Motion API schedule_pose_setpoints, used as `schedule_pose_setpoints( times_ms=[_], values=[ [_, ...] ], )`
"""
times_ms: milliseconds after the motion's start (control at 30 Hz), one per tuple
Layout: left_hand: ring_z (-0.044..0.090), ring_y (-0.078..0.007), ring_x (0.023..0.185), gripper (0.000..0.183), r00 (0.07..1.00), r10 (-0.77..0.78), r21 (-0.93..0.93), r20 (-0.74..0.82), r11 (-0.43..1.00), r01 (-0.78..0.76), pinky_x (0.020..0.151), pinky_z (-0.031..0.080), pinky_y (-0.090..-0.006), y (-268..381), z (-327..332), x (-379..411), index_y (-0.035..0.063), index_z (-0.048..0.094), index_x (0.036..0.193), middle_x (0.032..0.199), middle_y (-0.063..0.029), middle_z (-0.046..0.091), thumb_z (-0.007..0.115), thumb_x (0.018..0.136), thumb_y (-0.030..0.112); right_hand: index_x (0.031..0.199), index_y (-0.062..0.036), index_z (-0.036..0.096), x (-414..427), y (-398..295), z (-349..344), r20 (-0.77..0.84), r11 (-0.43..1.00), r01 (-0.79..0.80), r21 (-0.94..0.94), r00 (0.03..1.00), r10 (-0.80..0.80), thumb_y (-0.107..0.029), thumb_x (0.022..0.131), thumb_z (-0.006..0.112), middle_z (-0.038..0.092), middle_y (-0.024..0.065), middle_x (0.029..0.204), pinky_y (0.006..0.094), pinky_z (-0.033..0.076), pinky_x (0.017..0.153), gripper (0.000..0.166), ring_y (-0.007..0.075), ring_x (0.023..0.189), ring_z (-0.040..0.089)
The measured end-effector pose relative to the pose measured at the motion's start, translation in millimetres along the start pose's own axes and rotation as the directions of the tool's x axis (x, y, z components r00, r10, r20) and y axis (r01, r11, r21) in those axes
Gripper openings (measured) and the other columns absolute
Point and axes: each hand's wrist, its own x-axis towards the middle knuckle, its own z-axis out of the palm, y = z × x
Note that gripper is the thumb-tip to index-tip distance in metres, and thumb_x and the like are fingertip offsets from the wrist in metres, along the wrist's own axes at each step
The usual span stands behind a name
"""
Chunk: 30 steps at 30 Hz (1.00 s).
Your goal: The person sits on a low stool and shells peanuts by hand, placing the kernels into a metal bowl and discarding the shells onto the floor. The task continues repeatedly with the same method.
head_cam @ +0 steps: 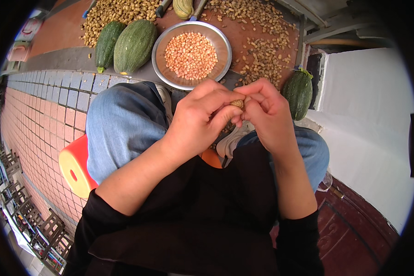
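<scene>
Between my two hands, above my lap, is an unshelled peanut (237, 103). My left hand (207, 114) pinches it between thumb and fingers. My right hand (264, 107) meets it from the other side, its thumb and fingertips drawn together at the peanut's end; whether they grip the shell is partly hidden. Just beyond my hands stands a round metal bowl (226, 70) with many shelled, pinkish peanuts (190, 55) in it. Unshelled peanuts lie in a heap (119, 15) at the far left and scattered (265, 60) to the right of the bowl.
Two green squashes (135, 46) (107, 45) lie left of the bowl, another green squash (297, 94) at the right by a white wall (365, 103). A striped squash (183, 7) is behind the bowl. A red and yellow plastic stool (76, 169) stands beside my left leg.
</scene>
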Motion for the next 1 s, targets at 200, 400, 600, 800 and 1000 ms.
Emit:
schedule_pose_setpoints(
  times_ms=[200, 400, 600, 800, 1000],
  values=[
    [0.055, -0.017, 0.069, 0.019, 0.976, -0.215, -0.224, -0.035, 0.954, 0.202, 0.062, 0.045, -0.0247, -4.0, 1.8, -2.2, 0.0032, 0.062, 0.091, 0.083, -0.0073, 0.053, 0.063, 0.072, 0.002, 0.099, 0.0036, 0.053, 3.4, -0.9, 5.6, -0.016, 0.972, -0.04, 0.233, 0.999, 0.045, -0.004, 0.085, 0.045, 0.057, 0.0047, 0.077, 0.0194, 0.043, 0.058, 0.018, 0.0084, 0.064, 0.052],
    [0.051, -0.0128, 0.063, 0.025, 0.975, -0.221, -0.209, -0.013, 0.954, 0.213, 0.057, 0.043, -0.0228, -5.8, 3.1, -2.4, 0.0048, 0.061, 0.096, 0.081, -0.005, 0.049, 0.064, 0.071, 0.0, 0.095, 0.0031, 0.055, 6.2, 7.5, 4.5, -0.036, 0.989, -0.009, 0.148, 0.999, 0.015, -0.01, 0.084, 0.053, 0.056, 0.0027, 0.074, 0.0174, 0.039, 0.056, 0.017, 0.0061, 0.063, 0.048],
    [0.046, -0.0084, 0.06, 0.031, 0.993, -0.104, 0.034, 0.061, 0.994, 0.102, 0.057, 0.042, -0.0208, -1.5, -3.4, 2.9, 0.0029, 0.058, 0.096, 0.081, -0.0036, 0.047, 0.068, 0.067, 0.001, 0.088, 0.0013, 0.056, 6.1, 8.4, 3.1, -0.025, 0.977, -0.055, 0.205, 0.998, 0.061, -0.012, 0.084, 0.054, 0.054, 0.0008, 0.072, 0.0161, 0.037, 0.055, 0.014, 0.0041, 0.062, 0.046],
    [0.047, -0.0134, 0.056, 0.023, 0.994, -0.113, 0.051, -0.008, 0.992, 0.114, 0.052, 0.042, -0.0245, -2.0, -1.8, 2.6, 0.0025, 0.059, 0.087, 0.072, -0.0047, 0.048, 0.068, 0.066, 0.004, 0.085, -0.0003, 0.055, 5.8, 11.9, 8.5, -0.065, 0.982, -0.043, 0.184, 0.996, 0.056, -0.013, 0.085, 0.052, 0.054, -0.0005, 0.071, 0.0159, 0.036, 0.054, 0.013, 0.0026, 0.061, 0.044],
    [0.048, -0.0164, 0.054, 0.017, 0.996, -0.058, 0.017, -0.072, 0.998, 0.059, 0.049, 0.041, -0.0273, -2.7, 2.0, 1.7, 0.0022, 0.058, 0.08, 0.068, -0.0056, 0.05, 0.068, 0.066, 0.004, 0.083, -0.0008, 0.054, 6.0, 13.1, 7.6, -0.021, 0.993, -0.035, 0.115, 0.999, 0.038, -0.016, 0.087, 0.049, 0.051, -0.0017, 0.068, 0.017, 0.036, 0.053, 0.017, 0.0027, 0.06, 0.043]
  ],
)
